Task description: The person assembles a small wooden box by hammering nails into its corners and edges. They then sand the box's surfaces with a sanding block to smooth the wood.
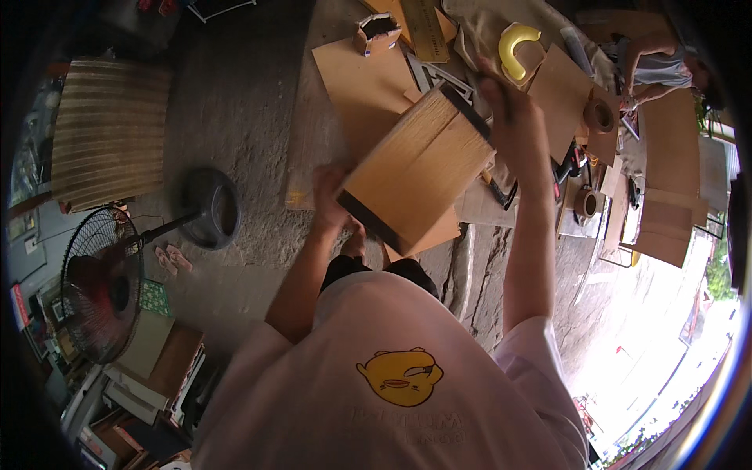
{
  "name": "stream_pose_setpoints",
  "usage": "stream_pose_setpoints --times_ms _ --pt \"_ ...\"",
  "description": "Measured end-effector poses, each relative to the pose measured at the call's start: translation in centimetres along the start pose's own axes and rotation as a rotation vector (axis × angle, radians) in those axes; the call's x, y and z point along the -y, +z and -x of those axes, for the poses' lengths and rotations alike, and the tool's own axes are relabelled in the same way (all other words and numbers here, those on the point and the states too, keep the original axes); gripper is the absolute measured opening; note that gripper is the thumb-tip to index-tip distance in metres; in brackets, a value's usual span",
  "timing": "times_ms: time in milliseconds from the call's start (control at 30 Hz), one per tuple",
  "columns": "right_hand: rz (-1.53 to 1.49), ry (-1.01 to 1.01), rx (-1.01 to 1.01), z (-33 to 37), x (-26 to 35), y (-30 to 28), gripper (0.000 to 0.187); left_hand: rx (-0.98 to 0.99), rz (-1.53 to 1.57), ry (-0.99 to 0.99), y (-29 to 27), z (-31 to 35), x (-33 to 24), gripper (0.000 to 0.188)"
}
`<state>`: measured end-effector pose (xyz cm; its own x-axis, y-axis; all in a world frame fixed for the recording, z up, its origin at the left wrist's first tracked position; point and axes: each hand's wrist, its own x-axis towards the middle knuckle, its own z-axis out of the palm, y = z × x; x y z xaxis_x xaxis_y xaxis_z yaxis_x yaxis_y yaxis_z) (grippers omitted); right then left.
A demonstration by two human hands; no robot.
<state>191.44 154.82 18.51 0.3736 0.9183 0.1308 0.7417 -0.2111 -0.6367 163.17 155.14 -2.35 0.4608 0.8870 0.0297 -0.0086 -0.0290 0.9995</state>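
A tan cardboard box [423, 164] with dark tape strips along two opposite ends is held tilted in front of my body, above the near edge of the worktable [301, 149]. My left hand [330, 192] grips its lower left corner, the fingers partly hidden behind it. By the box's far right corner is my right hand [509, 106], its fingers smeared by motion and dark; how firmly they touch the box does not show. Beneath and behind the box lie a flat cardboard sheet [364, 78] and a grey angular frame piece [442, 77].
Rolls of brown tape [600, 115], a yellow curved object [514, 53], a small open carton [377, 35] and hand tools [570, 166] lie on the worktable. Another person [654, 59] works at the far right. A pedestal fan [106, 286] stands to the left.
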Motion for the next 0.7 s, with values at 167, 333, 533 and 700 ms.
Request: stream_pose_setpoints --times_ms 167,333,533,700 --pt "0.034 -0.131 -0.187 5.0 -3.6 -2.8 0.036 -0.047 0.178 -0.045 -4.1 -8.3 -1.7 0.037" --pt "0.05 -0.043 -0.11 7.1 -3.4 -3.8 0.039 -0.121 -0.215 -0.033 -6.0 -14.5 -9.3 0.035" --pt "0.187 -0.453 0.04 2.9 -3.1 0.5 0.047 -0.126 -0.939 0.312 5.7 -8.4 -15.6 0.048" --pt "0.261 -0.416 0.18 11.0 -2.5 0.9 0.05 -0.184 -1.243 0.231 7.7 -8.2 -13.6 0.051"
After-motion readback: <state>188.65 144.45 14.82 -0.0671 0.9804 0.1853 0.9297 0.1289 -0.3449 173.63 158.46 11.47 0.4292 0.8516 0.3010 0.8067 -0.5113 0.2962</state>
